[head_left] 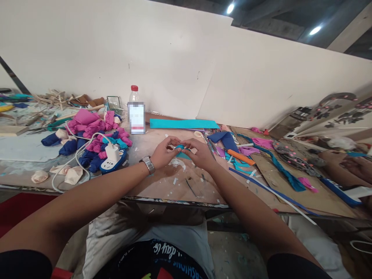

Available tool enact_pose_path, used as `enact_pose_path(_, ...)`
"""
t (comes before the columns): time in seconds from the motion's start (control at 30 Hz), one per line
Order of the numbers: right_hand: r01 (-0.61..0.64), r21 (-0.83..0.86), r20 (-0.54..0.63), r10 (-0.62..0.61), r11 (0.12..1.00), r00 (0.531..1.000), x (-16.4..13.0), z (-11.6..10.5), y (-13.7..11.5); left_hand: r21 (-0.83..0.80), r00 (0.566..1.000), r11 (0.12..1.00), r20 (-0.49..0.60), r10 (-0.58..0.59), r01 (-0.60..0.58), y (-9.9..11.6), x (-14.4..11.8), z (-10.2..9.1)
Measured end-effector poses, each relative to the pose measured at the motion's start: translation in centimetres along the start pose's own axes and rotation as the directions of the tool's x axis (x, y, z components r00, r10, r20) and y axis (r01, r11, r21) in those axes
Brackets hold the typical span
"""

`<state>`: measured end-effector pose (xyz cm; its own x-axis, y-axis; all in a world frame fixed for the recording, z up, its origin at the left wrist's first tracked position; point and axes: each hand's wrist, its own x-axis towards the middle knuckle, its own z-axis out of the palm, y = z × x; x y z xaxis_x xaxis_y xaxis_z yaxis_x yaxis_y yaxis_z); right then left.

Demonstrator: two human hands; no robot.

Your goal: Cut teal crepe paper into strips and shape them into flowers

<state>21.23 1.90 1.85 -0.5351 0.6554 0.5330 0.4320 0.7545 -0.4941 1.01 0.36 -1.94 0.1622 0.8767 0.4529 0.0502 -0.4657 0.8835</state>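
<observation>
We pinch the small teal foam piece (pixel 180 148) between our left hand (pixel 163 152) and right hand (pixel 200 154), just right of the water bottle (pixel 135 112), fingertips closed on it, seemingly to shape it.

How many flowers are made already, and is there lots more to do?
Done: a pile of pink and blue rolled flowers lies at the left. In hand: left hand and right hand pinch a teal piece. Left: a long teal sheet and loose teal strips remain unrolled.
</observation>
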Motion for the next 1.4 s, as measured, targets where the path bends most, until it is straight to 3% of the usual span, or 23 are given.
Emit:
enact_pose_path(0.3,-0.113,-0.011,-0.107,0.111,0.994,0.988,-0.1,0.0,-0.2,-0.091,0.999,0.996,-0.032,-0.006,0.003,0.1,0.3,0.1)
enact_pose_path(0.57,-0.111,-0.030,-0.132,0.106,0.993,0.986,-0.1,0.1,-0.2,-0.165,0.999,0.986,-0.026,-0.026,0.021,-0.1,0.5,0.2)
enact_pose_path(0.87,-0.120,-0.047,-0.130,0.113,0.992,0.985,-0.2,0.1,-0.1,-0.168,0.996,0.982,0.036,-0.083,0.088,0.0,0.3,0.2)
enact_pose_path(1.4,-0.237,0.078,-0.010,0.239,0.968,0.971,0.0,-0.1,-1.0,-0.176,0.996,0.983,0.072,-0.043,0.055,0.1,0.2,0.1)
